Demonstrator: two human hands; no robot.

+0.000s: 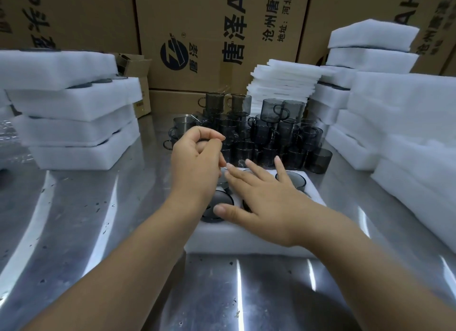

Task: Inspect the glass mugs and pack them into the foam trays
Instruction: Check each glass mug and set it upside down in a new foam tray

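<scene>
Steel desk nearest, foam tray on it holding grey mugs in pockets. Right hand flat over tray, fingers spread, gripping nothing. Left hand above tray, fingers curled, pinch closed, contents unclear. Loose mugs stacked behind; foam stacks beside, cartons beyond.

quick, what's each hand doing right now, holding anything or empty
Left hand: fingers curled, pinched loosely, nothing visibly held.
Right hand: open, flat, empty, over the white foam tray holding smoky grey glass mugs.
</scene>
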